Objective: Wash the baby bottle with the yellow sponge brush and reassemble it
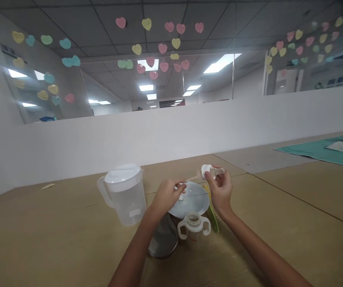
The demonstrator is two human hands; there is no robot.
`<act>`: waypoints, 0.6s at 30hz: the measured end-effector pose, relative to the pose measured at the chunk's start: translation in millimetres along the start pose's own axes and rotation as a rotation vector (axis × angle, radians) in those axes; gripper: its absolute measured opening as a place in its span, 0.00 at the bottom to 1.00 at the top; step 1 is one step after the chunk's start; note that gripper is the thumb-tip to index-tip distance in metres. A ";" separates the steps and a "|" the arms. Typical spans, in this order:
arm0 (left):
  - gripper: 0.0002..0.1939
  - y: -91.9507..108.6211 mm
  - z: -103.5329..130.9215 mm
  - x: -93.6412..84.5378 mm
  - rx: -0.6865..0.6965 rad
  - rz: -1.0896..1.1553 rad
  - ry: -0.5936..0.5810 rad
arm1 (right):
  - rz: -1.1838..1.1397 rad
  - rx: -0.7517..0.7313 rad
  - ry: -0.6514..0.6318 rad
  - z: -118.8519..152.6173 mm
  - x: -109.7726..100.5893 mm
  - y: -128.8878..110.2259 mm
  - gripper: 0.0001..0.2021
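Note:
My left hand [168, 194] is closed in a pinch on a thin pale stick [193, 177], whose far end points at the right hand. What tips the stick is too blurred to tell. In my right hand [221, 191], a clear baby bottle nipple [217, 172] with a white collar [206, 171] lies on its side, collar towards the stick. Both hands are above a pale bowl [194, 201], which has a small white thing [180, 197] in it. Nearer me stands a topless baby bottle [193, 221] with two white handles.
A lidded clear pitcher [129, 197] stands left of the bowl. A metal tray [163, 239] lies partly under my left forearm, and a green-yellow strip-like tool [213, 217] is right of the bowl. A teal cloth [309, 150] lies far right; a white wall [165, 135] rises behind.

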State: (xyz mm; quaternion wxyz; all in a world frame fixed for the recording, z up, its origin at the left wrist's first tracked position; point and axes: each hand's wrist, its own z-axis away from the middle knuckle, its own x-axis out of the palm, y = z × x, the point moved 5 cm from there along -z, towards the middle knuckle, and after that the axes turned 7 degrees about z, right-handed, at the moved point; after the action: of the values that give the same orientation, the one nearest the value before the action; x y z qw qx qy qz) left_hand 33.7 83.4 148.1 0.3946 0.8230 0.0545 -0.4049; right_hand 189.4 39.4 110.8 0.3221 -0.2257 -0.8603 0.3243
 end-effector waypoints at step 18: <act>0.17 -76.1 -16.3 36.0 -0.302 -0.682 -0.032 | 0.234 0.147 -0.272 14.3 2.1 65.7 0.19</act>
State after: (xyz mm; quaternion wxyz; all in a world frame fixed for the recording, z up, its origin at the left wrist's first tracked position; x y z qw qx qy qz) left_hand 36.7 138.5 82.4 0.3549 0.6837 0.3785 -0.5131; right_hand 189.7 79.9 57.1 0.1784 -0.2541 -0.8378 0.4491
